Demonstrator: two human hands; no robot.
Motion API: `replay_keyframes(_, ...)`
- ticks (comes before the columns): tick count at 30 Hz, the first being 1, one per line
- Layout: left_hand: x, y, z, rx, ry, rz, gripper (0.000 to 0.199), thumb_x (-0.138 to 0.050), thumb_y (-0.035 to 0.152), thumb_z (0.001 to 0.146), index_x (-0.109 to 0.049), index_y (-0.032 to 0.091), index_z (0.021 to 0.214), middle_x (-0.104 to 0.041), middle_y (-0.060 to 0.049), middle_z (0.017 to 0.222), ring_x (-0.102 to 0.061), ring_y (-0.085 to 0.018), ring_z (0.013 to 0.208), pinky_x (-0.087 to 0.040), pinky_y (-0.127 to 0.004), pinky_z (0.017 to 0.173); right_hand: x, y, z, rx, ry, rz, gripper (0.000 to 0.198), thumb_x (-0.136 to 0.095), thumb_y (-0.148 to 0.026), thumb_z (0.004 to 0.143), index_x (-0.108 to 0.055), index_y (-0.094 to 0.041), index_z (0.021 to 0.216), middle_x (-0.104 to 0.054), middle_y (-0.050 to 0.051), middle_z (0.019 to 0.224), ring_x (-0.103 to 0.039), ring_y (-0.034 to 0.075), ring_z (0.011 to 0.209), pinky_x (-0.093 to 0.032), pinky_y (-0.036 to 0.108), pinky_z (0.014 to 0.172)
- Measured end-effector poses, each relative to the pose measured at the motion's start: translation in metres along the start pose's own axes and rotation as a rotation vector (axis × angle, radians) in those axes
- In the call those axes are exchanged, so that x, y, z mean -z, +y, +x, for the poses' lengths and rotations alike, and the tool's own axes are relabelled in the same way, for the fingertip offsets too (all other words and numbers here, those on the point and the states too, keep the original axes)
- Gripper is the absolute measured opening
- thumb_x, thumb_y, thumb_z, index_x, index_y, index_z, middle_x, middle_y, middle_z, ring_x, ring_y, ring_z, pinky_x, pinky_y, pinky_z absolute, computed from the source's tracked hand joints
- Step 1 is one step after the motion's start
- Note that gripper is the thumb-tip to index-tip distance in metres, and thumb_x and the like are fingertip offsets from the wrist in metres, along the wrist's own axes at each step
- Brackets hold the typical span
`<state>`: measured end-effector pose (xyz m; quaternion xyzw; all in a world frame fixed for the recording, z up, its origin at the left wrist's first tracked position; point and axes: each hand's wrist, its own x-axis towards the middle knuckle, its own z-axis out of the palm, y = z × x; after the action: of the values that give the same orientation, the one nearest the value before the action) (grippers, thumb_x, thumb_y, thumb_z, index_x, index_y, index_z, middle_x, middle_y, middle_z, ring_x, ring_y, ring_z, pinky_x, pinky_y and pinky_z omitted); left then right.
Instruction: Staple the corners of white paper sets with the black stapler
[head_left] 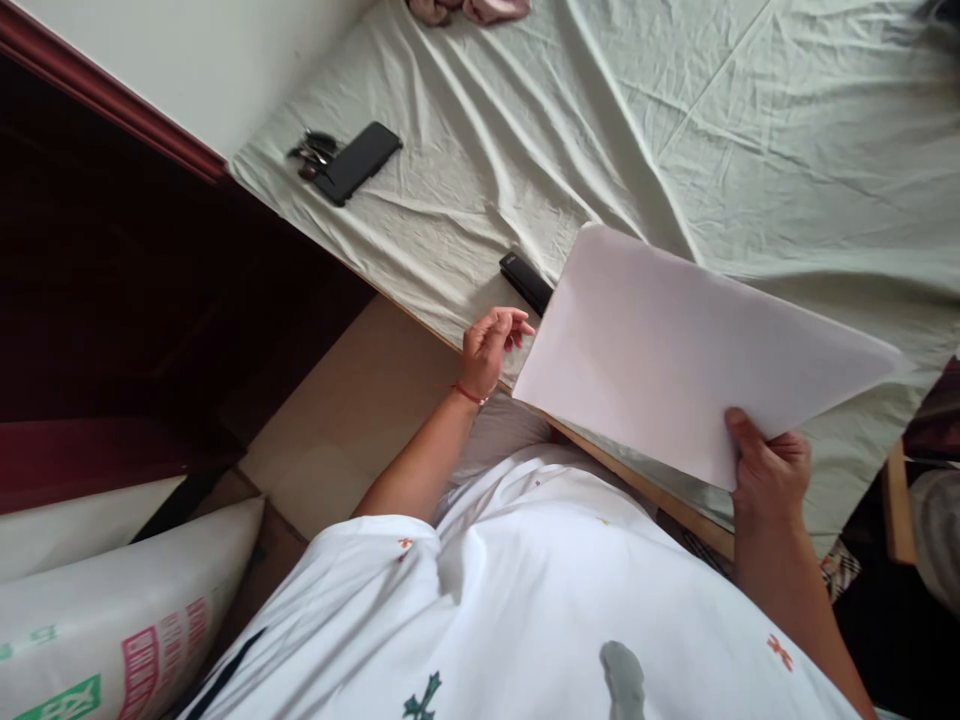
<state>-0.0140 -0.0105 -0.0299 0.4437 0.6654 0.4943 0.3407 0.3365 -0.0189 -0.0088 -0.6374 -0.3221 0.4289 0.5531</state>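
Note:
My right hand (772, 470) grips blank white paper (660, 350) by its near right edge, thumb on top and the fingers mostly hidden underneath. Whether it is one sheet or a thin stack, I cannot tell. The paper slants over the front edge of the bed. Just off its left edge is my left hand (491, 345), with a red string at the wrist. Its fingers are loosely bent and apart, with nothing in them. Beyond that hand a black stapler-like object (523, 280) lies on the sheet, partly covered by the paper's corner.
A pale green bedsheet (787, 170) lies in wrinkles. Toward the far left on it are a black phone-like case (360, 160) and small metal items like keys (315, 150). Pinkish cloth (480, 8) lies at the back. A printed white sack (127, 620) stands lower left.

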Motion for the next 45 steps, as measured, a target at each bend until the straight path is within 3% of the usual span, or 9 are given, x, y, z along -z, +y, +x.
replay_keyframes(2, 0.002, 0.003, -0.005, 0.028, -0.115, -0.089, 0.056, -0.031, 0.059, 0.101, -0.069, 0.02, 0.113, -0.076, -0.007, 0.092, -0.067, -0.014, 0.072, -0.053, -0.027, 0.064, 0.0, 0.001, 0.0, 0.004, -0.034, -0.026, 0.03, -0.093, -0.037, 0.055, -0.079, -0.021, 0.077, -0.077, 0.002, 0.084, -0.067, 0.014, 0.074, -0.061, 0.031, 0.078)
replay_keyframes(7, -0.001, 0.008, -0.01, 0.033, -0.281, -0.065, 0.046, -0.06, 0.059, 0.089, -0.069, 0.017, 0.105, -0.072, -0.004, 0.082, -0.064, -0.015, 0.073, -0.05, -0.027, 0.068, -0.004, 0.006, 0.005, 0.006, -0.13, -0.092, 0.03, -0.091, -0.038, 0.06, -0.078, -0.018, 0.077, -0.075, 0.002, 0.082, -0.063, 0.013, 0.07, -0.056, 0.029, 0.067)
replay_keyframes(11, -0.008, 0.006, -0.006, -0.006, -0.197, 0.108, 0.035, -0.059, 0.053, 0.09, -0.062, 0.019, 0.087, -0.06, 0.003, 0.067, -0.052, -0.011, 0.062, -0.041, -0.024, 0.063, -0.007, 0.013, 0.011, 0.022, -0.183, -0.149, 0.038, -0.088, -0.041, 0.065, -0.077, -0.019, 0.095, -0.075, 0.002, 0.089, -0.062, 0.012, 0.07, -0.054, 0.028, 0.068)
replay_keyframes(16, -0.01, 0.005, -0.003, -0.101, -0.108, 0.142, 0.049, -0.059, 0.059, 0.09, -0.045, 0.02, 0.064, -0.034, 0.007, 0.053, -0.033, -0.009, 0.054, -0.03, -0.026, 0.056, -0.007, 0.025, 0.015, 0.114, -0.152, -0.22, 0.037, -0.085, -0.043, 0.07, -0.075, -0.018, 0.095, -0.073, 0.001, 0.087, -0.06, 0.011, 0.072, -0.051, 0.028, 0.074)
replay_keyframes(24, -0.003, -0.003, -0.002, 0.014, -0.331, -0.178, 0.038, -0.074, 0.052, 0.082, -0.063, 0.017, 0.093, -0.066, 0.0, 0.074, -0.058, -0.013, 0.067, -0.044, -0.024, 0.062, -0.01, 0.033, 0.015, 0.204, -0.057, -0.223, 0.037, -0.078, -0.048, 0.076, -0.072, -0.016, 0.095, -0.07, 0.001, 0.087, -0.059, 0.011, 0.073, -0.051, 0.029, 0.075)
replay_keyframes(29, -0.005, -0.003, -0.001, -0.013, -0.185, -0.042, 0.038, -0.067, 0.053, 0.088, -0.058, 0.018, 0.076, -0.05, 0.005, 0.056, -0.043, -0.008, 0.053, -0.034, -0.023, 0.054, -0.011, 0.033, 0.013, 0.25, -0.023, -0.245, 0.036, -0.078, -0.045, 0.077, -0.072, -0.016, 0.096, -0.071, 0.001, 0.085, -0.06, 0.012, 0.073, -0.049, 0.028, 0.074)
replay_keyframes(35, 0.001, 0.0, -0.002, 0.033, -0.39, -0.206, 0.041, -0.078, 0.047, 0.079, -0.062, 0.016, 0.101, -0.068, 0.0, 0.078, -0.058, -0.011, 0.065, -0.044, -0.023, 0.062, -0.014, 0.034, 0.013, 0.253, 0.02, -0.215, 0.039, -0.076, -0.049, 0.077, -0.073, -0.015, 0.096, -0.073, 0.003, 0.089, -0.062, 0.014, 0.076, -0.053, 0.031, 0.076)
replay_keyframes(41, -0.006, 0.0, 0.0, -0.004, -0.209, -0.042, 0.035, -0.071, 0.049, 0.085, -0.059, 0.017, 0.078, -0.053, 0.005, 0.058, -0.043, -0.008, 0.053, -0.033, -0.023, 0.054, -0.017, 0.032, 0.012, 0.258, 0.043, -0.183, 0.039, -0.076, -0.05, 0.078, -0.074, -0.015, 0.093, -0.073, 0.003, 0.089, -0.064, 0.014, 0.078, -0.055, 0.032, 0.08)
replay_keyframes(45, -0.002, 0.005, -0.002, -0.014, -0.254, -0.086, 0.039, -0.068, 0.054, 0.087, -0.059, 0.017, 0.077, -0.051, 0.004, 0.059, -0.042, -0.008, 0.054, -0.033, -0.024, 0.054, -0.017, 0.031, 0.012, 0.257, 0.061, -0.193, 0.041, -0.078, -0.051, 0.076, -0.074, -0.014, 0.091, -0.073, 0.004, 0.086, -0.064, 0.015, 0.077, -0.056, 0.033, 0.078)
